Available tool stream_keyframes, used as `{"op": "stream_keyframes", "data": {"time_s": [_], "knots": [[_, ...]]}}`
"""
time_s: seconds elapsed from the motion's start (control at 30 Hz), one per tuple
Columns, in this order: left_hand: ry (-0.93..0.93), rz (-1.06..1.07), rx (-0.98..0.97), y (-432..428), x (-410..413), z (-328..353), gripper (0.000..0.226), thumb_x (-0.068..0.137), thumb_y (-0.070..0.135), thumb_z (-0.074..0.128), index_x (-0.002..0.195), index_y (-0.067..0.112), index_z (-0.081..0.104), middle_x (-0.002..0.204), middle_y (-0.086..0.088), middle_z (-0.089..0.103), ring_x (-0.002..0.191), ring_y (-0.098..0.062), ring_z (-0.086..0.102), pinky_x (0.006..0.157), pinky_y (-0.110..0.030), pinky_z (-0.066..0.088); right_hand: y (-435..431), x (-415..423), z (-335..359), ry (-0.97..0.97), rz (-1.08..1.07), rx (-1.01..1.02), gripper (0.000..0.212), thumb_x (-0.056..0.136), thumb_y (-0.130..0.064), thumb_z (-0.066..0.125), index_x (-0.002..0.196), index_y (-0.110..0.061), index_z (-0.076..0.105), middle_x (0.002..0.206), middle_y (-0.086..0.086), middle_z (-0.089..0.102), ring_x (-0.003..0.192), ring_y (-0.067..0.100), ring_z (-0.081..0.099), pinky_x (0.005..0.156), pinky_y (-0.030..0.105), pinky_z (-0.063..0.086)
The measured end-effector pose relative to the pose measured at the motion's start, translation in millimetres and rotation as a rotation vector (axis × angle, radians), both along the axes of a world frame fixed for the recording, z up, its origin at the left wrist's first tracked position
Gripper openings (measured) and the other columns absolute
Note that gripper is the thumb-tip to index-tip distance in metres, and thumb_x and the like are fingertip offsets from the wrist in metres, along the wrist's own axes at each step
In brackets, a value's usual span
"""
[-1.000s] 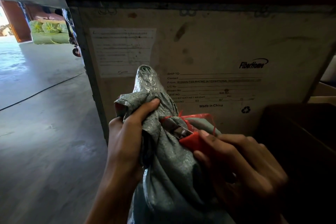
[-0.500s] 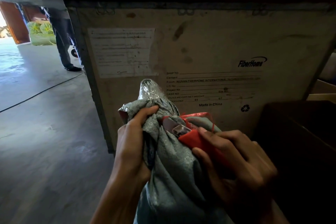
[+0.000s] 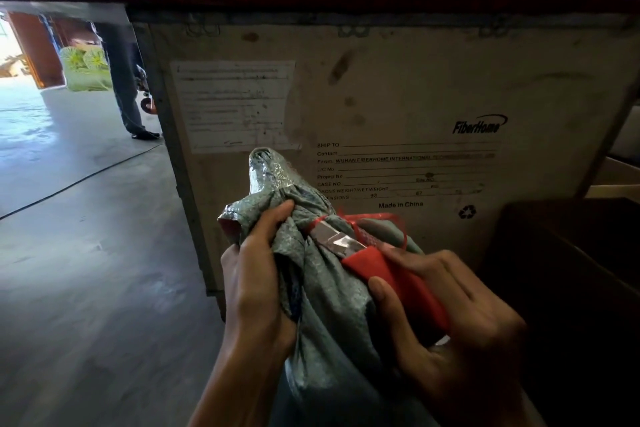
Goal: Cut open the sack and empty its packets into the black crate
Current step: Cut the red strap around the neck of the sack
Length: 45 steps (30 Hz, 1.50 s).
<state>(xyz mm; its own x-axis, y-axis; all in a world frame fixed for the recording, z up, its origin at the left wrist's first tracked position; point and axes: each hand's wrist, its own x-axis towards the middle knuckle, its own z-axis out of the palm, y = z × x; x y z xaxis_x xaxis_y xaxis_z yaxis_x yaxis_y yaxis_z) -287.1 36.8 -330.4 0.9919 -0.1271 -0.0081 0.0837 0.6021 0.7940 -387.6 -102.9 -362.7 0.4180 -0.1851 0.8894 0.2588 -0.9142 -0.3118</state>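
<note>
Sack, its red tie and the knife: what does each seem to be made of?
Sack: probably woven plastic, grey-green and faintly glossy; it shows a fine speckled weave and crumples in stiff folds. Its top looks wrapped in shiny clear tape. Red tie: thin plastic string or strip, hard to tell which. Knife: bare reflective metal blade in a matt red handle, likely plastic.

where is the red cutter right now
In the head view, centre-right: the right hand grips the red cutter, its blade laid on the grey sack at the red tie, beside the left hand.
</note>
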Motion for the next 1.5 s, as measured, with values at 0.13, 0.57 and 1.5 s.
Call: {"op": "stream_keyframes", "data": {"time_s": [0.13, 0.57, 1.5], "knots": [[-0.016, 0.045, 0.007, -2, -4, 3, 0.017, 0.09, 0.023, 0.068, 0.088, 0.013, 0.082, 0.099, -0.016, 0.081, 0.09, -0.031, 0.079, 0.078, -0.042, 0.06, 1, -1, 0, 0.007, -0.007, 0.017, 0.029, 0.091, -0.044, 0.068, 0.11, -0.025, 0.077, 0.093, -0.004, 0.074, 0.074, 0.021, 0.072, 0.064, 0.038, 0.058], [-0.25, 0.259, 0.235, -8, -15, 4, 0.019, 0.085, 0.03, 0.075, 0.092, 0.012, 0.08, 0.089, -0.009, 0.082, 0.088, -0.028, 0.08, 0.084, -0.051, 0.062, -5, 3, 1, 0.004, 0.049, 0.069, 0.027, 0.092, -0.04, 0.066, 0.112, -0.024, 0.075, 0.098, -0.006, 0.071, 0.081, 0.014, 0.072, 0.069, 0.033, 0.057], [-0.166, 0.241, 0.182, -10, -11, 1, 0.01, 0.087, 0.022, 0.075, 0.081, 0.019, 0.083, 0.085, -0.009, 0.082, 0.084, -0.027, 0.08, 0.078, -0.042, 0.061, -8, 6, -7, -0.128, -0.121, -0.095, 0.028, 0.092, -0.039, 0.071, 0.107, -0.017, 0.08, 0.089, 0.002, 0.075, 0.072, 0.018, 0.067, 0.066, 0.035, 0.053]]}}
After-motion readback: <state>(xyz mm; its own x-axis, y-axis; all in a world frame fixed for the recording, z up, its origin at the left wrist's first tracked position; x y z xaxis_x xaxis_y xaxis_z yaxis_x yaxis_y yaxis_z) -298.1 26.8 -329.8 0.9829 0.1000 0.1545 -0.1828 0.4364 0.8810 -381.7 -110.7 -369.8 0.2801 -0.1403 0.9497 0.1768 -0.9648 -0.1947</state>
